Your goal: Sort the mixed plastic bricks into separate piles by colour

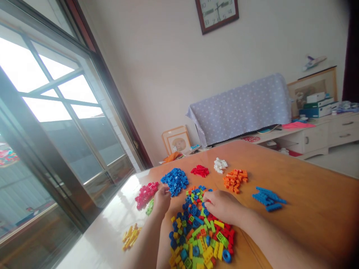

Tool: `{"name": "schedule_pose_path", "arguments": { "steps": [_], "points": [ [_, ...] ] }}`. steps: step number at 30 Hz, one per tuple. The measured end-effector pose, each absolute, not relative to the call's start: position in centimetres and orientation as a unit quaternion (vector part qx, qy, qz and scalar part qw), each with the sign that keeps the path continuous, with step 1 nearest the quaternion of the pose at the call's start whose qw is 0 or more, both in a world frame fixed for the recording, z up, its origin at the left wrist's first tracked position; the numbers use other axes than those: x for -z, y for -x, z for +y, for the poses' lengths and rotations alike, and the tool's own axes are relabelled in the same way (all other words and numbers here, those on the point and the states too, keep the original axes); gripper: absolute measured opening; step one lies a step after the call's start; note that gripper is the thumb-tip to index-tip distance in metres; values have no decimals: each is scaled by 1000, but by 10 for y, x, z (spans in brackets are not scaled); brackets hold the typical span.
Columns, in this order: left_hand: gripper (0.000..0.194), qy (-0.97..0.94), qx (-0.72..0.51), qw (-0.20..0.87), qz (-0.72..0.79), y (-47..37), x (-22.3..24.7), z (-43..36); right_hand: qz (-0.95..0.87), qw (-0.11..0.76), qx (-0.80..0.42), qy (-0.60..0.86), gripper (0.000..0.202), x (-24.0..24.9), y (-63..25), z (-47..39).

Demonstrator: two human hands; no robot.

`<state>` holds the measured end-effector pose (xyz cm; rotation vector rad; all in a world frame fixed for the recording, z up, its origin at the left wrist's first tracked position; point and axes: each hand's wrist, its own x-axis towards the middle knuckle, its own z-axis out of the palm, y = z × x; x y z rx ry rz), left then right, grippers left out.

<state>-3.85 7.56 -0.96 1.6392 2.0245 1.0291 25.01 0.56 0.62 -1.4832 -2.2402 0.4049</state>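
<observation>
My left hand [162, 200] is closed in a pinch beside the near left edge of a blue brick pile [176, 180]; whatever its fingers hold is hidden. Just left of it are a pink-red brick pile [145, 195] and a few light green bricks [150, 207], partly covered by the hand. My right hand [220, 203] is at the far right side of a large mixed heap of toy building bricks [196, 235], its fingers curled down over the bricks. Blue, green, yellow, orange and red pieces make up that heap. Any brick between the right fingertips is too small to make out.
Farther back on the wooden table [308, 198] lie red bricks [200, 171], white bricks [220, 165] and orange bricks [235, 180]. Long blue bricks [268, 198] are at the right, yellow bricks [131, 237] at the left. Behind the table stands a low cabinet [316, 140].
</observation>
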Motion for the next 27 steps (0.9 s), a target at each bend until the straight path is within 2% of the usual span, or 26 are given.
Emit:
{"name": "schedule_pose_path", "arguments": {
  "steps": [10,13,27],
  "points": [
    [24,-660,-307,221,649,0,7,49,-801,193,-133,551,19,-6,-250,4],
    [21,-687,-280,203,640,-7,12,54,-800,196,-129,552,21,-6,-251,4],
    [32,-737,-204,88,638,-38,13,107,-801,213,-109,549,20,-6,-251,5]
  ]
}}
